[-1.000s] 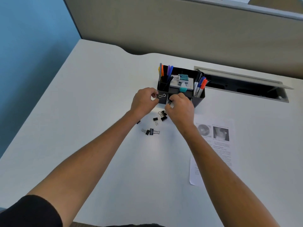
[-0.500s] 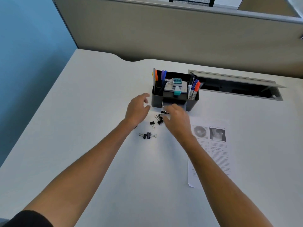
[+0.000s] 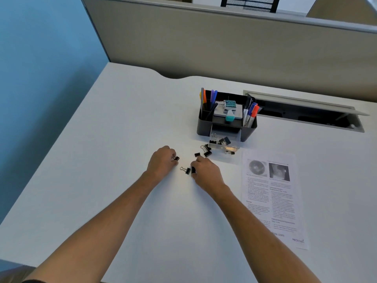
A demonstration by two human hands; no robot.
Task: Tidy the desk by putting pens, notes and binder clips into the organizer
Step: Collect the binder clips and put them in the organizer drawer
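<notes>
A black desk organizer (image 3: 204, 127) stands mid-desk with pens (image 3: 252, 114) upright in its side slots and a note pad (image 3: 228, 111) on top. Its clear front drawer (image 3: 224, 142) is pulled out and holds several black binder clips. My left hand (image 3: 161, 161) pinches a small binder clip (image 3: 176, 158) on the desk. My right hand (image 3: 206, 170) closes on another binder clip (image 3: 193, 170). One loose clip (image 3: 186, 170) lies between my hands, and more clips (image 3: 207, 151) lie in front of the drawer.
A printed paper sheet (image 3: 271, 201) lies to the right of my right arm. An open cable tray (image 3: 306, 113) is recessed in the desk behind the organizer. A grey partition (image 3: 224, 43) bounds the far edge; the desk's left edge drops off beside a blue wall.
Both hands drew back from the organizer's drawer toward me and came down on the loose clips on the desk. The clips they carried now lie in the drawer.
</notes>
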